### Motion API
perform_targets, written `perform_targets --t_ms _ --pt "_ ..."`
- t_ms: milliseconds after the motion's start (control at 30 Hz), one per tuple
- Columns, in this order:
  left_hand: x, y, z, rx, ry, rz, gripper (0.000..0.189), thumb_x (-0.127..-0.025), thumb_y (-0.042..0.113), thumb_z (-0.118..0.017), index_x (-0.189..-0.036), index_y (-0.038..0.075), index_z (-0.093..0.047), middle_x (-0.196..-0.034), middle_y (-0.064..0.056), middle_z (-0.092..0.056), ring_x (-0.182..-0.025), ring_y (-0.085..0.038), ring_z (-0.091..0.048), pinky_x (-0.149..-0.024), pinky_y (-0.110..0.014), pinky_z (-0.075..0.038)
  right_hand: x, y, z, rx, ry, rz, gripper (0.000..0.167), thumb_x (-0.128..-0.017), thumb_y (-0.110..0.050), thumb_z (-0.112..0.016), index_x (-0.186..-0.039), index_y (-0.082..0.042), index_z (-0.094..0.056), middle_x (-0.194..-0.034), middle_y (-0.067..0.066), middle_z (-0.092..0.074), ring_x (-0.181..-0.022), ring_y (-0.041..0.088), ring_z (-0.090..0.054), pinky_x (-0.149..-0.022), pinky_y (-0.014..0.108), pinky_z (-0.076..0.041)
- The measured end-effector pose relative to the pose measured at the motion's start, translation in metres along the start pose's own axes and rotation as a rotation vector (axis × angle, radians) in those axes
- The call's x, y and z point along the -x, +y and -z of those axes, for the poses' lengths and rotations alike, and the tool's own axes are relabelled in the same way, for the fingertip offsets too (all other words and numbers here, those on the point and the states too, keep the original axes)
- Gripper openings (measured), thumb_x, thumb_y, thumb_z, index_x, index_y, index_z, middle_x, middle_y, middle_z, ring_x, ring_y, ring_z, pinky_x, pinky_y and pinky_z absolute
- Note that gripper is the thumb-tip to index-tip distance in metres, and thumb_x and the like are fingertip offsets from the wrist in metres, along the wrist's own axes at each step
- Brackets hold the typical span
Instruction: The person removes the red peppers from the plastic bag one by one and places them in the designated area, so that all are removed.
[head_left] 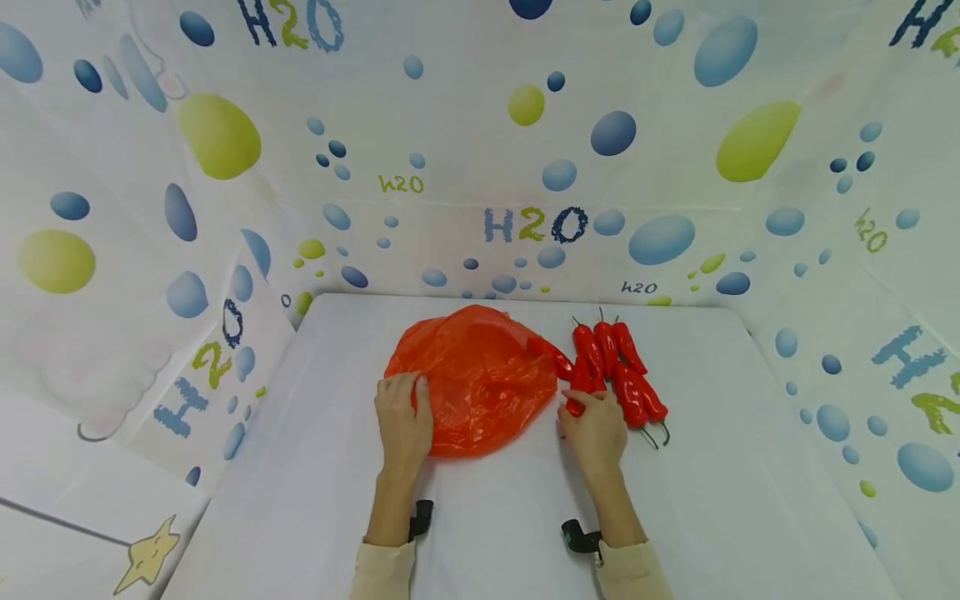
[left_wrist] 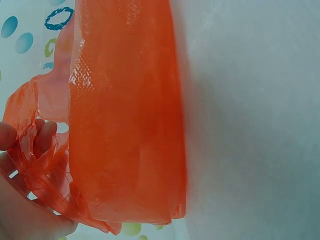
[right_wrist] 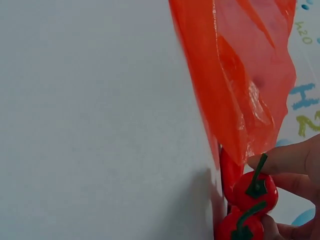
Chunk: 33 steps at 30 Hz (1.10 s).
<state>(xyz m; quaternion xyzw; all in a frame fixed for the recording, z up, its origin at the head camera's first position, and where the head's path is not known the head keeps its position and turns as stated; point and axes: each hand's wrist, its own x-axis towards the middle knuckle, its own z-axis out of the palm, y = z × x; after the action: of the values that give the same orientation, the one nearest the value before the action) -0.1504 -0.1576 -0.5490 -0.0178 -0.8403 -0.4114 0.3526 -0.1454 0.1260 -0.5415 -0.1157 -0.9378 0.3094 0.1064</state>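
A crumpled orange-red plastic bag [head_left: 480, 383] lies on the white table. My left hand [head_left: 403, 417] grips its left edge; in the left wrist view the fingers [left_wrist: 46, 135] are curled in the bag's thin crumpled film. To the right of the bag lies a group of several red peppers [head_left: 630, 392] with green stems. My right hand [head_left: 596, 429] is at the near left of this group and holds a red pepper [right_wrist: 255, 192] between fingers and thumb. Right below it in the right wrist view is another pepper [right_wrist: 240, 227]. One pepper [head_left: 553, 357] touches the bag's right edge.
The white table [head_left: 315, 467] is backed and flanked by a white sheet [head_left: 465, 150] printed with blue and green bubbles and "H2O". Small dark cameras [head_left: 580, 537] are strapped at both wrists.
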Motion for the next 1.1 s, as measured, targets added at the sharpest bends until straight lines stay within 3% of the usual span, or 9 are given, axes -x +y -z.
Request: perform_targets --t_ms 533,767,1100 --pt "0.0 0.002 0.004 -0.001 -0.017 0.019 0.024 -0.107 0.017 -0.057 -0.113 -0.001 -0.071 -0.11 -0.018 -0.07 -0.108 -0.039 -0.053 -0.093 -0.051 -0.039 0.008 0.01 -0.002 0.064 -0.013 0.066 0.038 -0.08 -0.022 -0.087 -0.117 -0.015 -0.081 -0.116 0.021 -0.061 -0.098 0.035 -0.055 -0.075 0.048 -0.05" --pt "0.0 -0.002 0.003 0.006 -0.012 0.009 0.023 -0.107 0.016 -0.058 -0.111 -0.001 -0.071 -0.11 -0.017 -0.071 -0.106 -0.039 -0.054 -0.091 -0.05 -0.039 0.009 0.011 -0.003 0.043 -0.017 0.057 0.04 -0.08 -0.021 -0.088 -0.118 -0.013 -0.081 -0.121 0.02 -0.057 -0.101 0.034 -0.054 -0.077 0.048 -0.051" --pt "0.0 -0.003 0.005 0.026 -0.04 0.053 0.024 -0.107 0.015 -0.057 -0.117 -0.001 -0.071 -0.114 -0.017 -0.07 -0.108 -0.037 -0.052 -0.094 -0.048 -0.041 0.008 0.007 -0.002 -0.02 0.022 0.011 0.054 -0.077 -0.019 -0.09 -0.129 -0.013 -0.075 -0.126 0.019 -0.052 -0.109 0.035 -0.053 -0.078 0.052 -0.056"
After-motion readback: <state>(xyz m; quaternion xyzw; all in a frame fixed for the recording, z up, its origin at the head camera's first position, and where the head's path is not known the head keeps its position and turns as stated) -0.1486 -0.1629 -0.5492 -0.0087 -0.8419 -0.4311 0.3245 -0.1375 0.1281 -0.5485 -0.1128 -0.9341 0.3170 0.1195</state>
